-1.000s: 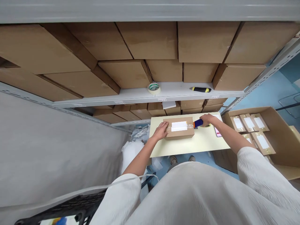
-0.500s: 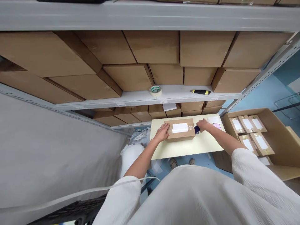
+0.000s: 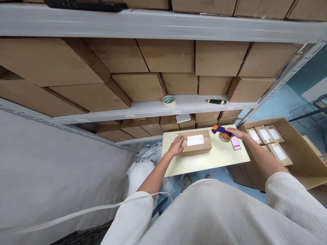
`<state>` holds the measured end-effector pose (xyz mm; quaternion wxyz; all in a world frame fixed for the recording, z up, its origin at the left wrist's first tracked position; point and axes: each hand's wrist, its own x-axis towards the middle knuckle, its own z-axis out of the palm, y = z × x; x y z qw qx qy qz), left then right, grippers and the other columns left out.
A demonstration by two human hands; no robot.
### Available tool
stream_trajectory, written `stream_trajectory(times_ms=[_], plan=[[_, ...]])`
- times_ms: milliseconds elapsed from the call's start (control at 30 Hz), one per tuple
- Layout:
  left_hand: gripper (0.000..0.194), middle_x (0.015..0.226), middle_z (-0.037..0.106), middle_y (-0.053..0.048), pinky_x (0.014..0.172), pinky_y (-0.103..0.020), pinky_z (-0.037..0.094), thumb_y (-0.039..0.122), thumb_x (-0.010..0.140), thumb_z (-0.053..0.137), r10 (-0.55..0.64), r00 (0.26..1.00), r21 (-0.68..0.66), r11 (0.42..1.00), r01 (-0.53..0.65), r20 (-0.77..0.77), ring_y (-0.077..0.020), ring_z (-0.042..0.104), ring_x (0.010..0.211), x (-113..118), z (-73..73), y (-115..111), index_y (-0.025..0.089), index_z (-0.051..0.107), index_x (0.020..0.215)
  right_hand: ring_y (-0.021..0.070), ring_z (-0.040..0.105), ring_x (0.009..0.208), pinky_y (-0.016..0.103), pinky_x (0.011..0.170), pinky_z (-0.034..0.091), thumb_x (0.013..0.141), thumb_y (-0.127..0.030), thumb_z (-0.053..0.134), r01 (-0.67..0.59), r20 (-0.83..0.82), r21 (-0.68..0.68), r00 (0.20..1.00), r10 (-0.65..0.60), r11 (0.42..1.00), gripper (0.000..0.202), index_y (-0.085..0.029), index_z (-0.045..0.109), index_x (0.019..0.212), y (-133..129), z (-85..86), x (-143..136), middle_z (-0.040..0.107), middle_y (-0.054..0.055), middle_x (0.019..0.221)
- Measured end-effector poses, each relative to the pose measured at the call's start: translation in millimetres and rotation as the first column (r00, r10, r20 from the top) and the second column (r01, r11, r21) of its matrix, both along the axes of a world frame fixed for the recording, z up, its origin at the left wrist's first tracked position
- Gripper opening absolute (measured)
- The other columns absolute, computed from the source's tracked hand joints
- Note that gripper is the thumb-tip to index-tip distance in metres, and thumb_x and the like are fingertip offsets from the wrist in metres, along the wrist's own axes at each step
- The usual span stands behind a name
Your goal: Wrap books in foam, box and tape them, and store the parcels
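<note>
A closed cardboard box (image 3: 195, 149) with a white label and clear tape lies on the pale yellow board (image 3: 189, 166). My left hand (image 3: 176, 145) rests on the box's left end, fingers spread over its edge. To the right of the box, my right hand (image 3: 235, 132) grips the handle of a blue and orange tape dispenser (image 3: 221, 131) above the board. A pink-screened phone (image 3: 236, 143) lies just below that hand.
Shelves of cardboard boxes (image 3: 169, 56) stand ahead. A white tape roll (image 3: 168, 101) and a yellow-black cutter (image 3: 216, 101) lie on the shelf (image 3: 189, 102). At right, a large open carton (image 3: 304, 149) holds several labelled boxes. White packing material (image 3: 141, 173) is at lower left.
My right hand and the tape dispenser have moved right and away from the box's end. More of the dispenser and the phone now shows. My left hand stays on the box.
</note>
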<state>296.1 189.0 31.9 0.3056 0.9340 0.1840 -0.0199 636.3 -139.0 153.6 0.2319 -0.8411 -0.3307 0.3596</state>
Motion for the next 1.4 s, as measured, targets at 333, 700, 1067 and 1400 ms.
stream_trajectory(times_ms=[333,700,1067,1400], plan=[[0.078,0.168,0.048,-0.016,0.129,-0.053,0.040,0.021,0.086,0.071,0.015,0.999,-0.043,0.999,-0.013,0.048,-0.0372,0.039,0.161,-2.8,5.2,-4.1,0.021,0.049,0.160,0.0319,0.067,0.107,0.043,0.100,0.049,0.109,-0.051,0.045,-0.366,0.506,0.245,0.838,0.204,0.898,0.048,-0.020,0.067,0.137,110.4,70.9,-26.6,0.076,0.014,0.123],[0.078,0.171,0.046,-0.013,0.129,-0.053,0.041,0.017,0.088,0.070,0.024,0.997,-0.070,0.997,-0.019,0.077,-0.0354,0.036,0.163,-11.1,-1.4,-7.5,0.025,0.047,0.161,0.0386,0.059,0.127,0.051,0.105,0.042,0.109,-0.036,0.046,-0.438,0.816,0.102,0.550,0.177,0.893,0.048,-0.017,0.065,0.148,237.8,61.5,-10.3,0.069,0.020,0.143],[0.078,0.174,0.043,-0.013,0.130,-0.058,0.040,0.020,0.090,0.071,0.018,0.997,-0.103,0.995,-0.010,0.075,-0.0363,0.032,0.165,-13.1,-4.3,-6.1,0.027,0.045,0.164,0.0427,0.050,0.125,0.061,0.108,0.041,0.103,-0.038,0.050,-0.363,0.832,0.139,0.548,0.090,0.921,0.051,-0.018,0.065,0.147,253.9,38.2,7.1,0.059,0.022,0.139],[0.071,0.172,0.046,-0.013,0.133,-0.059,0.028,0.018,0.092,0.064,-0.003,0.996,-0.024,1.000,0.005,0.093,-0.0356,0.033,0.164,-15.4,2.6,-13.3,0.026,0.049,0.161,0.0430,0.044,0.135,0.058,0.112,0.038,0.100,-0.034,0.052,-0.299,0.844,0.153,0.535,0.032,0.942,0.056,-0.022,0.056,0.155,175.2,37.1,-36.2,0.051,0.020,0.154]])
